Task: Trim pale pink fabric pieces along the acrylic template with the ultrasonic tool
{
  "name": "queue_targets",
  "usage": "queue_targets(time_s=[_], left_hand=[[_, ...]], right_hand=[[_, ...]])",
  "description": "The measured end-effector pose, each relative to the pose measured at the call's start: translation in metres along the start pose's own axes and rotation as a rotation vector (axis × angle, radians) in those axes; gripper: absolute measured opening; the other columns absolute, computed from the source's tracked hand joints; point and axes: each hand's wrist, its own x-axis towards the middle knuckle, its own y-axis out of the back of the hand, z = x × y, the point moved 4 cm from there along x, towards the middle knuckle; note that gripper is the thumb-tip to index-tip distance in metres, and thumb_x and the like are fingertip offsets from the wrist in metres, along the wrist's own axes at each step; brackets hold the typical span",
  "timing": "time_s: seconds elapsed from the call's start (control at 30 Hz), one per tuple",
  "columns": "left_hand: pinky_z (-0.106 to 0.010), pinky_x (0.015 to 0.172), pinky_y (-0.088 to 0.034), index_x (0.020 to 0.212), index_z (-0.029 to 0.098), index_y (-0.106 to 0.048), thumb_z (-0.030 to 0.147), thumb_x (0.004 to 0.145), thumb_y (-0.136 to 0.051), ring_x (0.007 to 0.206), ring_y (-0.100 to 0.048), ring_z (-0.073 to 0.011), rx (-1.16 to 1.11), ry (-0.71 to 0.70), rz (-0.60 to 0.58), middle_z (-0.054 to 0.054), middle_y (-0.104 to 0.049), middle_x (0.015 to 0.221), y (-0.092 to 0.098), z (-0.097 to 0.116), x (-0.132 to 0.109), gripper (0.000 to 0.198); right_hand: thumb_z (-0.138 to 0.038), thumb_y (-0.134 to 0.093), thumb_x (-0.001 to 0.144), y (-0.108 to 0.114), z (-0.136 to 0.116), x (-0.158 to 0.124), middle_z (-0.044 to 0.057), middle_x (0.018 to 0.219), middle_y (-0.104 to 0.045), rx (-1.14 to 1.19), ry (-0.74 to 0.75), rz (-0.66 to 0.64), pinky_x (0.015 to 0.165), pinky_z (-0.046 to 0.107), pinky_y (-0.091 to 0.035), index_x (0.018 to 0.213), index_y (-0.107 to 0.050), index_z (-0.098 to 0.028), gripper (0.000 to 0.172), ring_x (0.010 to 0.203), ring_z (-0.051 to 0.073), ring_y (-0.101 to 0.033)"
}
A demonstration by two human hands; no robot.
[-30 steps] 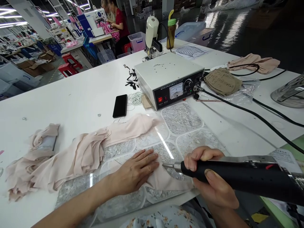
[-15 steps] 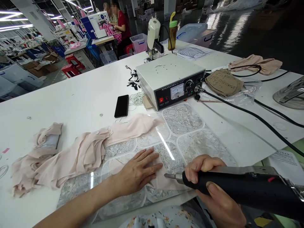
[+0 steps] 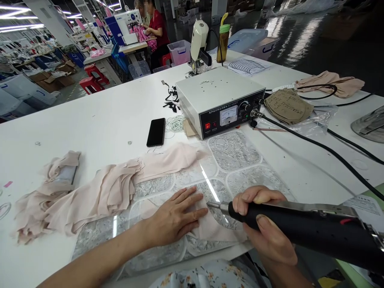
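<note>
My left hand lies flat with fingers spread on a pale pink fabric piece at the near edge of a scarred clear cutting plate. My right hand is wrapped round the black handle of a handheld cutting tool. Its metal tip sits just off my left fingertips, at the fabric's edge. A black cable runs from the tool's white control box.
A pile of pale pink fabric pieces stretches left across the white table. A black phone, white elastic loops, brown paper patterns, a bottle and a white machine stand further back. A person sews at a distant table.
The tool tip dipped toward me half a second ago, then came back up beside my left fingertips. My left hand stays flat on the fabric. The view shifted slightly.
</note>
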Motion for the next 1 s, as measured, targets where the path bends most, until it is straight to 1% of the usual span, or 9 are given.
queue_targets(time_s=[0.2, 0.4, 0.5, 0.57, 0.7, 0.87, 1.0], left_hand=[[-0.053, 0.110, -0.037, 0.134, 0.020, -0.053, 0.029, 0.100, -0.045, 0.142, -0.028, -0.0338, 0.015, -0.018, 0.007, -0.013, -0.042, 0.146, 0.000, 0.001, 0.001, 0.037], [-0.049, 0.112, -0.036, 0.136, 0.022, -0.051, 0.028, 0.099, -0.048, 0.142, -0.028, -0.0314, 0.013, -0.010, 0.009, -0.011, -0.042, 0.147, 0.004, 0.001, 0.001, 0.037], [-0.050, 0.112, -0.037, 0.136, 0.022, -0.051, 0.028, 0.099, -0.048, 0.142, -0.028, -0.0320, 0.025, -0.011, 0.002, -0.011, -0.041, 0.147, 0.002, 0.001, 0.000, 0.038], [-0.051, 0.111, -0.038, 0.135, 0.022, -0.051, 0.028, 0.099, -0.048, 0.142, -0.028, -0.0324, 0.035, -0.018, 0.005, -0.011, -0.041, 0.147, 0.001, -0.001, 0.000, 0.037], [-0.050, 0.109, -0.041, 0.134, 0.019, -0.052, 0.029, 0.100, -0.045, 0.142, -0.027, -0.0327, 0.046, -0.046, 0.016, -0.013, -0.043, 0.145, 0.004, -0.004, 0.000, 0.036], [-0.047, 0.108, -0.042, 0.135, 0.017, -0.051, 0.028, 0.101, -0.043, 0.141, -0.030, -0.0317, 0.050, -0.046, -0.027, -0.015, -0.042, 0.145, 0.010, -0.005, 0.003, 0.037], [-0.050, 0.107, -0.042, 0.135, 0.019, -0.051, 0.029, 0.101, -0.044, 0.141, -0.030, -0.0325, 0.054, -0.033, -0.050, -0.016, -0.038, 0.147, 0.011, -0.002, 0.004, 0.036]], right_hand=[[-0.026, -0.061, 0.081, 0.000, 0.004, 0.000, 0.000, 0.079, -0.053, 0.021, 0.009, 0.023, 0.053, 0.030, -0.051, 0.086, -0.057, -0.022, 0.008, 0.057, 0.011, -0.053], [-0.024, -0.058, 0.084, 0.000, 0.007, 0.001, 0.000, 0.081, -0.053, -0.014, 0.022, -0.032, 0.057, 0.031, -0.052, 0.088, -0.055, -0.022, 0.004, 0.059, 0.010, -0.054], [-0.023, -0.058, 0.084, 0.001, 0.010, 0.001, 0.000, 0.081, -0.054, -0.015, 0.012, -0.050, 0.059, 0.033, -0.052, 0.087, -0.054, -0.023, 0.004, 0.060, 0.011, -0.055], [-0.024, -0.058, 0.083, 0.002, 0.011, 0.002, 0.000, 0.081, -0.054, 0.013, 0.008, -0.028, 0.058, 0.032, -0.052, 0.087, -0.055, -0.022, 0.006, 0.060, 0.011, -0.054], [-0.025, -0.060, 0.080, 0.010, 0.007, 0.001, 0.001, 0.079, -0.054, 0.099, -0.022, 0.055, 0.055, 0.031, -0.050, 0.086, -0.058, -0.022, 0.007, 0.057, 0.011, -0.053], [-0.024, -0.060, 0.079, 0.022, 0.002, -0.008, 0.001, 0.079, -0.054, 0.134, -0.080, 0.076, 0.055, 0.031, -0.049, 0.085, -0.059, -0.021, 0.007, 0.057, 0.011, -0.053], [-0.024, -0.059, 0.078, 0.024, 0.002, -0.013, 0.001, 0.080, -0.054, 0.161, -0.102, 0.077, 0.055, 0.031, -0.049, 0.086, -0.059, -0.021, 0.008, 0.058, 0.011, -0.054]])
